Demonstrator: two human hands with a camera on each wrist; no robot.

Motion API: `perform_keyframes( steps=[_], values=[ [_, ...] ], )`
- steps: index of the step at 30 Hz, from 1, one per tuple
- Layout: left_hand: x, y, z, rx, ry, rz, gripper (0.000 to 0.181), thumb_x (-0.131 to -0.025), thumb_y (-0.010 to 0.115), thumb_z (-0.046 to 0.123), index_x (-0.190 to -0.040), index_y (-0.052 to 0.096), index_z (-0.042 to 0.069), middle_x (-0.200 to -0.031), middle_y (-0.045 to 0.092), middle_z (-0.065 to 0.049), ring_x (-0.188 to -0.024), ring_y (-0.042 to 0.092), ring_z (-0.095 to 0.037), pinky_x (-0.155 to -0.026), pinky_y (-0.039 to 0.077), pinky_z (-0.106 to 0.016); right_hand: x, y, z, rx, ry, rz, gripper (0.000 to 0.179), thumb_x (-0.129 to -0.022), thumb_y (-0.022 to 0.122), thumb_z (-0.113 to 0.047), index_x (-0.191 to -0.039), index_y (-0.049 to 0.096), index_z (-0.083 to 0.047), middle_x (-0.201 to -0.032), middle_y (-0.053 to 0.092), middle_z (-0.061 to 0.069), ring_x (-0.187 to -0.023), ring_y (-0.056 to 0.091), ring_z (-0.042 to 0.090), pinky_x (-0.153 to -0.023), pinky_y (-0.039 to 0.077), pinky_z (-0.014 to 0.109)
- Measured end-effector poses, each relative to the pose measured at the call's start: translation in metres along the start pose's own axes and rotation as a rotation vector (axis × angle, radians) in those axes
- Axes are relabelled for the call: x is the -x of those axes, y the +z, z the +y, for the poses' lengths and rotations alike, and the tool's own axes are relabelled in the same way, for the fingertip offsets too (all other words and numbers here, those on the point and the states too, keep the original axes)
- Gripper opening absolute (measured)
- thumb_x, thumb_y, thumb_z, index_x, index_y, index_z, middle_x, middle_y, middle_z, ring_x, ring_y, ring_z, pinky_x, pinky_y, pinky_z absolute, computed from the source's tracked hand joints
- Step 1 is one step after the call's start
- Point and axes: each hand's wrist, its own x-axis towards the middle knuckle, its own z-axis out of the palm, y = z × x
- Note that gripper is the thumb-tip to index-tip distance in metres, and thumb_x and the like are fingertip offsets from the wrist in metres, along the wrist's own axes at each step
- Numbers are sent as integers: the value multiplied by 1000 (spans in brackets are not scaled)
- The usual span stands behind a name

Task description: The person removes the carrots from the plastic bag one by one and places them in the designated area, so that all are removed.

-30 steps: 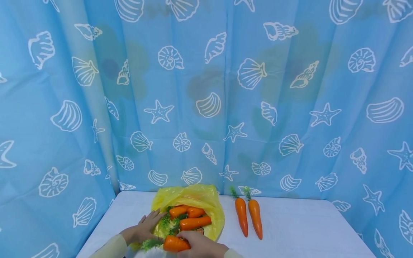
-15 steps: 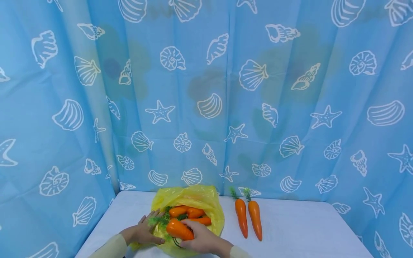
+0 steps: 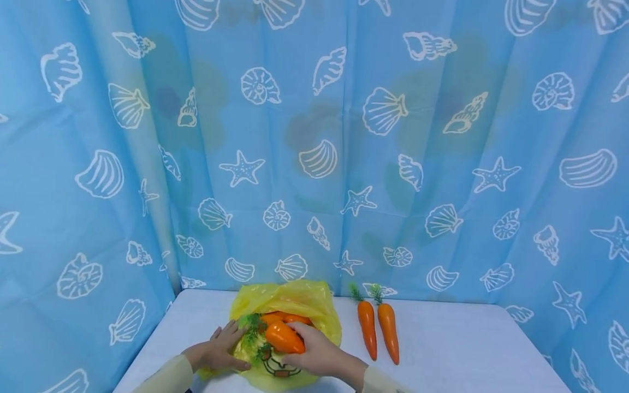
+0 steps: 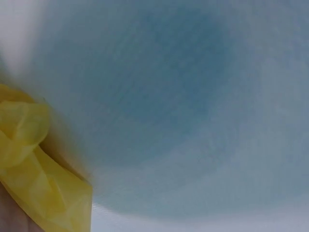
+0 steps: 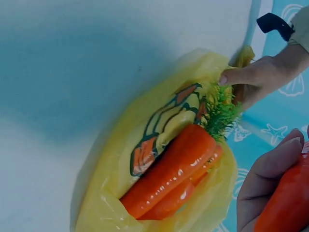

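A yellow plastic bag (image 3: 328, 314) lies on the table with its mouth spread, and several orange carrots (image 5: 169, 171) with green tops are inside. Over the bag, my right hand (image 3: 316, 353) grips another carrot (image 3: 284, 337), thumb and fingers around its body and its leafy top toward the left. The same carrot (image 5: 287, 203) shows red-orange in my fingers in the right wrist view. At the bag's left edge rests my left hand (image 3: 220, 349), fingers spread and thumb pointing right. A printed picture (image 3: 280, 368) shows on the bag's front, partly hidden by my right hand.
Two more carrots (image 3: 367, 330) lie side by side on the white table (image 3: 457, 344), right of the bag, tips toward me. A blue curtain (image 3: 275, 131) with white seashell prints stands behind the table and along both sides.
My right hand has carried its carrot from the front edge of the bag away from me and slightly right, over the carrots inside. My left hand has stayed at the bag's left edge.
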Motion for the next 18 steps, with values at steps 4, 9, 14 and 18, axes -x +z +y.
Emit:
perform_keyframes(
  steps=[4,9,14,18],
  values=[
    [-2,2,-3,-5,30,23,101,-68,66,65,-146,25,16,-155,8,-14,-142,3,-39,-111,-1,-60,2,-6,0,-28,2,23,61,-81,70,-29,-134,41,-23,-124,54,-2,-100,55,13,-81,51,37],
    [-1,3,-5,3,24,18,103,-66,63,70,-146,25,18,-156,5,-12,-142,2,-38,-111,-3,-61,6,-12,3,-83,29,43,62,-80,71,-31,-134,39,-31,-122,53,0,-95,55,16,-75,53,37],
    [1,3,-2,3,19,21,103,-66,62,71,-146,24,19,-156,5,-12,-142,2,-39,-111,-3,-60,8,-22,8,-45,81,85,67,-80,70,-36,-137,37,-27,-124,53,1,-98,55,17,-79,52,39],
    [-1,1,-2,-5,22,11,102,-67,62,71,-147,23,20,-156,4,-13,-142,2,-39,-111,-4,-60,7,-31,15,-44,108,117,69,-79,71,-38,-138,35,-26,-121,55,3,-88,57,19,-69,53,36]
  ],
)
